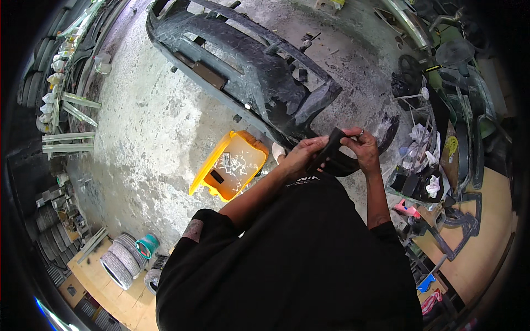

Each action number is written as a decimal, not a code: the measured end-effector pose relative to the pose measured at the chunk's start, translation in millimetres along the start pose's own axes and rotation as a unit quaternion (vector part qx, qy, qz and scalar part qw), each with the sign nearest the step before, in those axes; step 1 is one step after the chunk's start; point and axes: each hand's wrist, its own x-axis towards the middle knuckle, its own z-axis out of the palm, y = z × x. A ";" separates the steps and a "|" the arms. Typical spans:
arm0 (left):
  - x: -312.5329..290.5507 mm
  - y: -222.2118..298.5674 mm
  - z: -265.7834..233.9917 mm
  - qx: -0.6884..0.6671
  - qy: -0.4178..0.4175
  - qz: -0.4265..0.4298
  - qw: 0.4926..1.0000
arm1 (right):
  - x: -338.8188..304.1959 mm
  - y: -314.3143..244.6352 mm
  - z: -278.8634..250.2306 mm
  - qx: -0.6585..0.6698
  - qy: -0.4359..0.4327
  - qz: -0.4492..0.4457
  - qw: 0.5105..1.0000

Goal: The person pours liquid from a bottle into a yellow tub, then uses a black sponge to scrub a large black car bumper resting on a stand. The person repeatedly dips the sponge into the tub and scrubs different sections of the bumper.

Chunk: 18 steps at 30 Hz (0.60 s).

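Note:
Both hands hold a dark, flat, bendable piece [332,144], which looks like a folded sheet of sandpaper, in front of my chest. My left hand [301,155] pinches its left side between thumb and fingers. On the other side, my right hand [363,150] is closed on its upper right edge. Just beyond my hands lies a large car bumper [251,71] on the floor, its surface scuffed in patchy grey and black. A yellow cut-open tub [205,165] of cloudy liquid stands left of my left forearm, with a small dark block [217,176] inside.
The floor [143,110] is stained concrete. On the right is a cluttered stand [411,171] with crumpled papers. Tyres [117,267] and a teal bucket [146,246] are at the lower left. Shelves with parts [55,94] line the left side.

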 end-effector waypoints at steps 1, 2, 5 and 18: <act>0.8 -2.7 1.8 0.009 -0.013 -0.016 1.000 | -2.6 -1.6 -3.6 -0.011 -0.008 -0.021 1.000; 1.3 -5.1 3.4 0.012 -0.043 -0.005 0.999 | -4.6 -3.4 -7.1 -0.021 -0.016 -0.043 0.999; -2.5 -2.1 15.4 0.037 -0.086 -0.040 0.995 | -7.1 -5.9 -23.7 -0.027 -0.049 -0.058 0.997; -13.5 35.0 -105.9 0.275 0.141 0.230 0.923 | -42.1 64.7 -14.2 -0.158 0.042 0.025 0.986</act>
